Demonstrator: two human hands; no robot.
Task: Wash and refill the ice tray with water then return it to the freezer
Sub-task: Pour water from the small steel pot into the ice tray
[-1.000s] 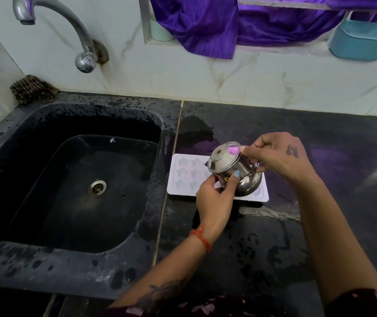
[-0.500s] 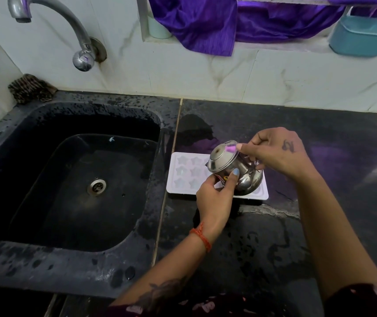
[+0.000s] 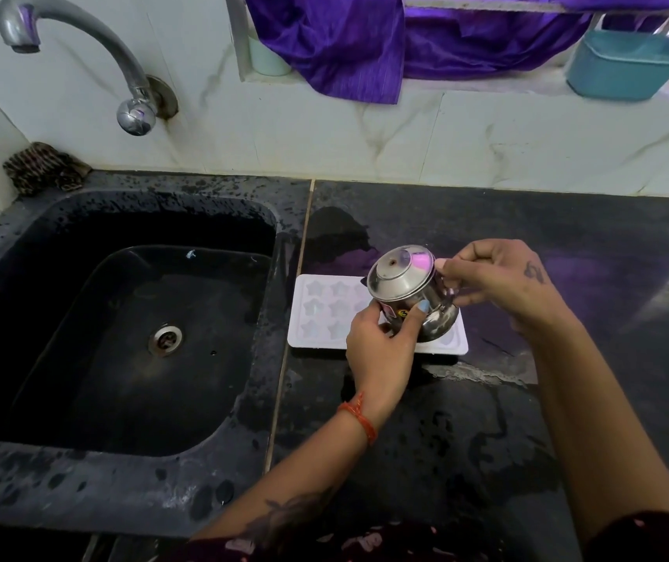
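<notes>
I see the white ice tray (image 3: 326,314) with star-shaped cells lying flat on the dark wet surface (image 3: 466,440), just right of the black sink (image 3: 130,338). Above the tray's right half I hold a small lidded steel pot (image 3: 410,294), tipped toward the sink side. My left hand (image 3: 381,346) cups its lower body from the near side, thumb pressed on the wall; my right hand (image 3: 499,281) grips it from the far right, where I take the handle to be. Over the last second the pot has barely shifted, only its tilt looks a touch steeper, and I can see no stream of water. I judge the refill step is in progress, with several cells near the sink looking filled and glossy. Beyond the sink, the tap (image 3: 81,46) stands shut off, a scrub pad (image 3: 41,166) in the corner.
</notes>
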